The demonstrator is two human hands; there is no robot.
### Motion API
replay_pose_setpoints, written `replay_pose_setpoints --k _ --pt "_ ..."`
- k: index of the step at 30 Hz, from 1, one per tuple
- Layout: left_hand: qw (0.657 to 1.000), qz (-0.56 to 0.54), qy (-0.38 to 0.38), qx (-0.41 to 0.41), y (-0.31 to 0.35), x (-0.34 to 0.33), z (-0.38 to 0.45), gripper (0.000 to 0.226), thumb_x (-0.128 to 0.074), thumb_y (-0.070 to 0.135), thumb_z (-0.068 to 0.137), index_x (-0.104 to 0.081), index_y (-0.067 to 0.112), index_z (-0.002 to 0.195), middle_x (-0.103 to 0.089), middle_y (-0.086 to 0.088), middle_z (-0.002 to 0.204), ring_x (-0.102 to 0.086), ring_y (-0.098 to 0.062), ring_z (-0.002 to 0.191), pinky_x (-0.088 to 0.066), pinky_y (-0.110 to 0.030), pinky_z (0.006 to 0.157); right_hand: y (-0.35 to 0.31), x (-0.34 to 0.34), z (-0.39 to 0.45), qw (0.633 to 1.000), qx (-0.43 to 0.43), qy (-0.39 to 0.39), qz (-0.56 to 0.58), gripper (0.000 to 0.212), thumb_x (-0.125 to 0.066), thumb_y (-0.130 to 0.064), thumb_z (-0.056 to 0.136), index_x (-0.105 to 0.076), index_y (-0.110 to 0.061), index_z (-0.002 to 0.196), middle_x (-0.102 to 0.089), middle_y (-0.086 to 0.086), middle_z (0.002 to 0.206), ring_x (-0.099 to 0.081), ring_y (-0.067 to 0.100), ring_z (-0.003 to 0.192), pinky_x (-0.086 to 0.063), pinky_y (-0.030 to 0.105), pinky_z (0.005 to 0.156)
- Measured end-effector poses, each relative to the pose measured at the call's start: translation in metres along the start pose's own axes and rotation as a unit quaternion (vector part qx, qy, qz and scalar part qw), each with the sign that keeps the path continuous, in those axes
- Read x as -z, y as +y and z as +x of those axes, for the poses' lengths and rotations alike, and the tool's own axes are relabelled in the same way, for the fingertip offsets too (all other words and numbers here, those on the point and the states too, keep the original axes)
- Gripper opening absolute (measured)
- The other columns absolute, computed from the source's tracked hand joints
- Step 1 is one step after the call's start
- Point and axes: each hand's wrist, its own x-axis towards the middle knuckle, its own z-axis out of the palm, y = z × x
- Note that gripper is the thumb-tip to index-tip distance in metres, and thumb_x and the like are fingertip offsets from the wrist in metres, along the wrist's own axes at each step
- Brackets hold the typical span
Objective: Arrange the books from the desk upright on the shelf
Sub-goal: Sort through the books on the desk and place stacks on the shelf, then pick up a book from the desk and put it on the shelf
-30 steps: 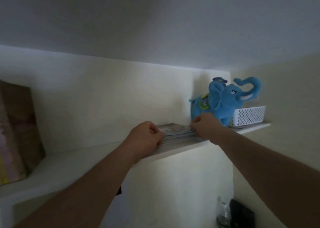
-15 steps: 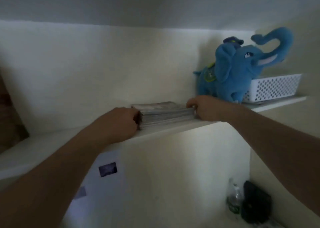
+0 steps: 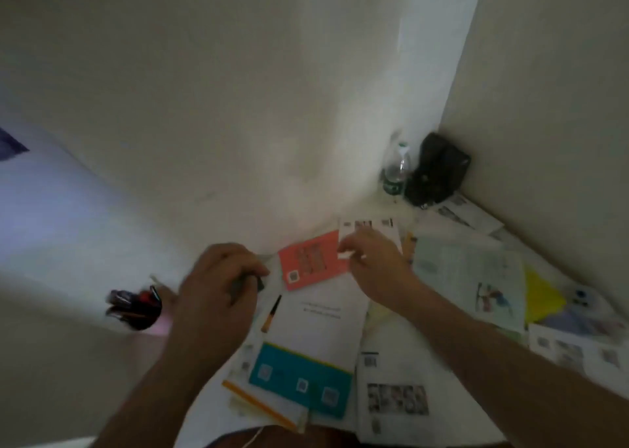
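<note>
Coral book (image 3: pixel 313 264) at twelve o'clock on the counter (image 3: pixel 391 311): right hand (image 3: pixel 374 264) pinches its corner, left hand (image 3: pixel 218 284) curls around something unclear; next, lift.

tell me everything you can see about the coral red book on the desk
The coral red book is a thin paperback lying flat and skewed near the wall, among other books and papers. Its cover carries blurred dark text and a small code square at the lower left corner. It overlaps a white book. The right hand touches its right edge; the left hand hovers just left, contact unclear.
</note>
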Motion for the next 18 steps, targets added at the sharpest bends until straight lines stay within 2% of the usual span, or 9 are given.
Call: replay_pose_setpoints --k 1,3,4,6,8,11,13,14,18 --pt "0.998 -0.014 -0.056 0.012 -0.006 -0.028 -0.004 0.038 -0.070 -0.006 0.085 -0.065 0.031 0.091 -0.056 0.012 0.108 -0.053 0.010 0.105 -0.047 -0.014 0.092 0.038 -0.031 -0.016 0.994 -0.048 -0.090 -0.036 0.039 -0.055 -0.001 0.095 -0.068 -0.029 0.119 -0.057 -0.005 0.131 -0.056 0.015 0.122 -0.042 0.023 0.098" --pt "0.984 -0.004 -0.174 0.031 -0.019 -0.091 -0.010 0.043 -0.068 -0.005 0.085 -0.064 0.036 0.097 -0.056 0.012 0.117 -0.054 0.004 0.114 -0.050 -0.029 0.101 0.084 -0.071 -0.039 0.971 -0.076 -0.207 -0.094 0.051 -0.051 -0.009 0.102 -0.051 -0.025 0.151 -0.035 -0.002 0.163 -0.032 0.020 0.151 -0.031 0.023 0.112" --pt "0.977 -0.001 -0.209 0.034 -0.041 -0.119 -0.010 0.041 -0.068 -0.003 0.085 -0.066 0.035 0.100 -0.058 0.009 0.122 -0.056 -0.007 0.119 -0.049 -0.034 0.104 0.098 -0.085 -0.046 0.963 -0.070 -0.238 -0.106 0.059 -0.050 -0.015 0.105 -0.036 -0.023 0.161 -0.019 -0.002 0.171 -0.018 0.022 0.157 -0.026 0.031 0.121" --pt "0.964 0.009 -0.257 0.065 -0.066 -0.161 0.005 0.037 -0.065 -0.001 0.086 -0.071 0.026 0.111 -0.059 0.002 0.133 -0.057 -0.020 0.124 -0.045 -0.033 0.106 0.112 -0.112 -0.062 0.937 -0.074 -0.306 -0.154 0.073 -0.050 -0.025 0.106 -0.011 -0.023 0.168 0.007 -0.005 0.175 0.006 0.022 0.161 -0.015 0.050 0.129" --pt "0.949 0.034 -0.302 0.089 -0.084 -0.199 0.028 0.043 -0.062 0.006 0.091 -0.066 0.020 0.132 -0.055 -0.003 0.147 -0.055 -0.026 0.132 -0.045 -0.036 0.109 0.125 -0.130 -0.072 0.925 -0.078 -0.310 -0.206 0.081 -0.051 -0.030 0.104 -0.002 -0.023 0.168 0.020 -0.010 0.173 0.018 0.020 0.160 -0.011 0.059 0.128" --pt "0.907 0.094 -0.402 0.091 -0.110 -0.248 0.049 0.074 -0.068 0.035 0.096 -0.033 0.023 0.161 -0.028 -0.004 0.168 -0.033 -0.030 0.151 -0.038 -0.045 0.118 0.132 -0.135 -0.072 0.924 -0.073 -0.306 -0.217 0.085 -0.050 -0.032 0.101 0.002 -0.025 0.167 0.024 -0.012 0.171 0.022 0.018 0.159 -0.007 0.058 0.127" --pt "0.879 0.132 -0.451 0.086 -0.122 -0.265 0.052 0.093 -0.067 0.050 0.096 -0.013 0.024 0.166 -0.011 -0.006 0.173 -0.015 -0.029 0.158 -0.028 -0.047 0.124 0.133 -0.132 -0.071 0.920 -0.070 -0.313 -0.224 0.084 -0.050 -0.030 0.102 0.002 -0.027 0.167 0.023 -0.014 0.172 0.020 0.016 0.159 -0.007 0.058 0.127" --pt "0.877 0.151 -0.450 0.074 -0.127 -0.270 0.050 0.089 -0.062 0.050 0.099 -0.011 0.023 0.167 -0.010 -0.008 0.173 -0.015 -0.030 0.158 -0.028 -0.048 0.123 0.134 -0.130 -0.069 0.917 -0.068 -0.317 -0.231 0.083 -0.050 -0.028 0.103 0.002 -0.028 0.167 0.022 -0.015 0.172 0.020 0.014 0.159 -0.007 0.059 0.126" --pt "0.893 0.221 -0.391 0.013 -0.120 -0.256 0.038 0.052 -0.039 0.022 0.112 -0.028 0.026 0.163 -0.040 -0.010 0.162 -0.054 -0.037 0.134 -0.048 -0.053 0.107 0.135 -0.124 -0.061 0.917 -0.081 -0.331 -0.209 0.081 -0.049 -0.026 0.104 0.000 -0.028 0.168 0.019 -0.017 0.172 0.018 0.011 0.159 -0.006 0.061 0.126"
